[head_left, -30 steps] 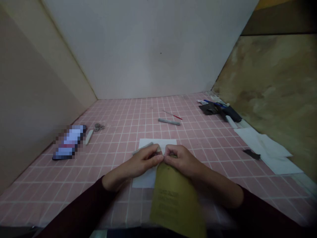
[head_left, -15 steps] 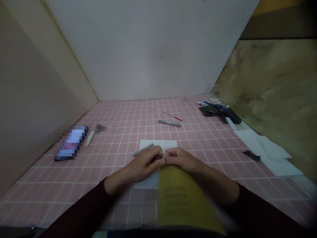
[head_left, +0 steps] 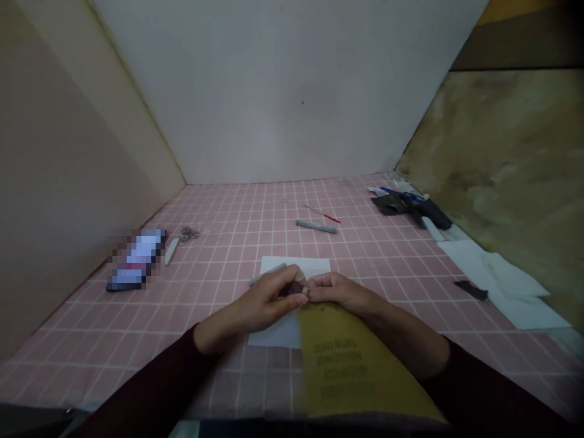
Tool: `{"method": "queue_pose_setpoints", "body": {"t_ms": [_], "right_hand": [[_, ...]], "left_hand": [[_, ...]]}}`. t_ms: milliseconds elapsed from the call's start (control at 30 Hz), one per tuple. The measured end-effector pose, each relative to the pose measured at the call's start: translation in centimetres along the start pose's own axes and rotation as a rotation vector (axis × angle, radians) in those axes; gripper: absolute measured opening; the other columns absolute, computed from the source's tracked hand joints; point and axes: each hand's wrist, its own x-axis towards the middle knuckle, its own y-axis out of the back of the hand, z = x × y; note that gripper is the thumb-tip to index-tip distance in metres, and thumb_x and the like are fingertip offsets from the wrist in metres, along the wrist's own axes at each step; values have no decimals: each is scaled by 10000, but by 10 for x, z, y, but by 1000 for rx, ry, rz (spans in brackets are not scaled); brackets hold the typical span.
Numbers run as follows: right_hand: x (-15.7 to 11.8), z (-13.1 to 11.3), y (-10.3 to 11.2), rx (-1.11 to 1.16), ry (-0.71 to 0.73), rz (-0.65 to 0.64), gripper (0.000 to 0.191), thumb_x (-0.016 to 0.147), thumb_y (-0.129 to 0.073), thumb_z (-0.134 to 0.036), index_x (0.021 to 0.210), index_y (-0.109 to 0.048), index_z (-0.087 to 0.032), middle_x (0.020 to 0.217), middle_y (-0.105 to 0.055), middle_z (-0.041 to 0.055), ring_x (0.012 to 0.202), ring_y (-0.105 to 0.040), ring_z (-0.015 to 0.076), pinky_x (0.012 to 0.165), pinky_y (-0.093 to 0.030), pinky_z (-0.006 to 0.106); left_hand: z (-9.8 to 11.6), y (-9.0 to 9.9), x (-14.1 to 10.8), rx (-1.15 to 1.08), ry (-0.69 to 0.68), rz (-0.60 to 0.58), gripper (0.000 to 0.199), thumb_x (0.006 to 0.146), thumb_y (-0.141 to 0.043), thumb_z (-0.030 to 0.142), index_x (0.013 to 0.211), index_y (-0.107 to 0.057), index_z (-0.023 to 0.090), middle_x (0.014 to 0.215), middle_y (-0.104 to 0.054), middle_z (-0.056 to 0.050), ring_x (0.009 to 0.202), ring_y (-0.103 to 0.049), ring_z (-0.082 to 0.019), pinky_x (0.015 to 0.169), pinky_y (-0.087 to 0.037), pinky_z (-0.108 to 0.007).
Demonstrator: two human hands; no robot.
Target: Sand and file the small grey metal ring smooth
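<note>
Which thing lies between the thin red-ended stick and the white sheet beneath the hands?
In the head view, a grey rod lies between the red-ended stick and the white sheet.

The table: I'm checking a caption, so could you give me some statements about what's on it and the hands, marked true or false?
1. The table is pink with pale lines. True.
2. The phone lies on the person's right. False: the phone is on the left.
3. The red-ended tool lies beyond both hands. True.
4. The hands are wide apart. False: the left hand and right hand have their fingertips close together.
</note>
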Motion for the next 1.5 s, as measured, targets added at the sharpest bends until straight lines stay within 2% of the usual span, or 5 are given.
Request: {"method": "queue_pose_setpoints", "body": {"t_ms": [200,433,633,833,1500], "right_hand": [[-11,-2,-6,-501,420,255,208,818,-563,-289,666,-460,-191,629,-465,-28,612,-406,115,606,-298,268],[-2,1,0,5,18,-33,361,740,-648,-460,659,-408,-204,599,-389,-53,526,-337,88,514,-265,247],[-7,3,-7,-484,417,260,203,794,-557,-272,645,-445,-189,622,-452,-27,602,-397,112,593,-282,271],[3,7,1,5,9,-32,366,719,-642,-485,673,-409,-207,599,-393,-53,523,-345,91,517,-263,252],[-7,-5,10,117,34,16,271,720,-673,-341,662,-464,-180,558,-430,-66,469,-362,53,462,-240,218]], "left_hand": [[-10,-2,4,-255,171,-94,297,944,-497,417,767,-443,185,655,-392,48,591,-347,-108,571,-291,-256],[1,1,0,1,7,-33,214,922,-565,385,881,-497,187,822,-450,9,729,-411,-135,650,-355,-267],[-11,-1,5,-198,140,-79,251,934,-533,389,812,-469,180,695,-409,43,624,-386,-115,592,-322,-256],[-3,0,1,59,-5,-9,169,923,-569,340,903,-522,180,821,-467,8,739,-419,-138,664,-348,-273],[-15,-4,8,-515,96,-11,193,904,-631,329,980,-608,153,775,-533,-2,676,-459,-111,651,-354,-249]]}}
